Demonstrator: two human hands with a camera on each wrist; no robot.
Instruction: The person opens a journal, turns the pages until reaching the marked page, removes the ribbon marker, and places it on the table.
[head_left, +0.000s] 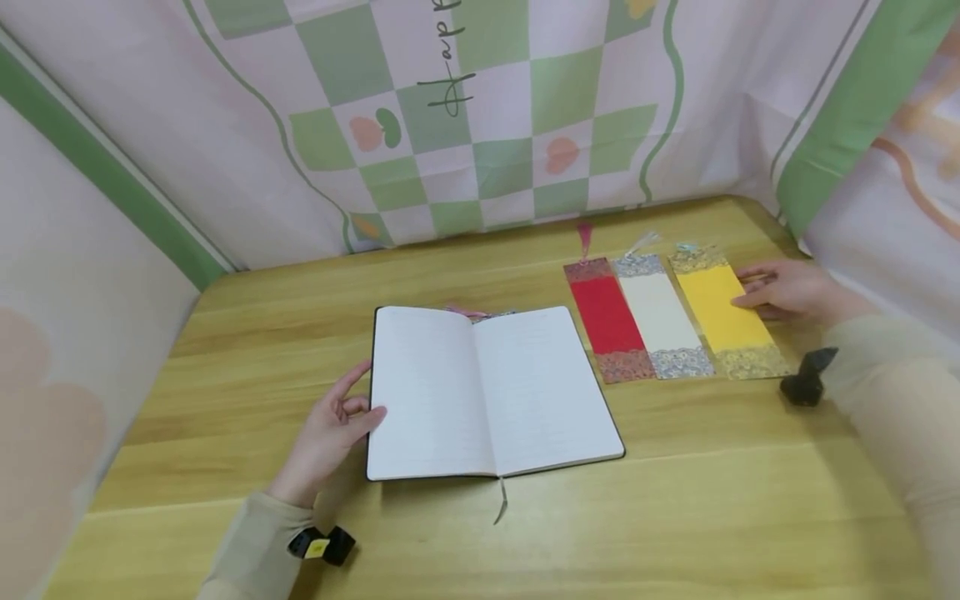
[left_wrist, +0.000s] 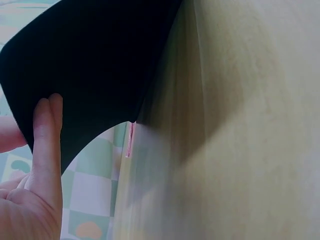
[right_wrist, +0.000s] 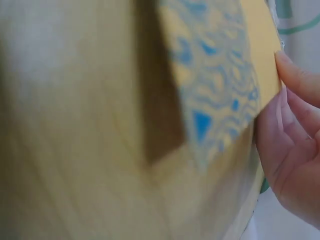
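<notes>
An open notebook [head_left: 427, 392] with blank-looking pages and a black cover [left_wrist: 100, 65] lies in the middle of the table, its left side raised. My left hand [head_left: 330, 433] pinches that left edge, thumb on the page and fingers [left_wrist: 46, 150] against the cover. At the right, my right hand [head_left: 791, 292] pinches the long right edge of a yellow bookmark [head_left: 723, 308] between thumb and fingers. In the right wrist view, the bookmark's patterned end [right_wrist: 215, 80] is tilted up from the tabletop, with a shadow beneath it.
Left of the yellow bookmark lie a white bookmark [head_left: 662, 312] and a red bookmark [head_left: 607, 312], both with tassels. Something pink and patterned [head_left: 468, 314] peeks out behind the notebook's top edge. A ribbon [head_left: 502, 500] hangs below its spine. A checked curtain [head_left: 495, 108] borders the wooden table [head_left: 247, 350].
</notes>
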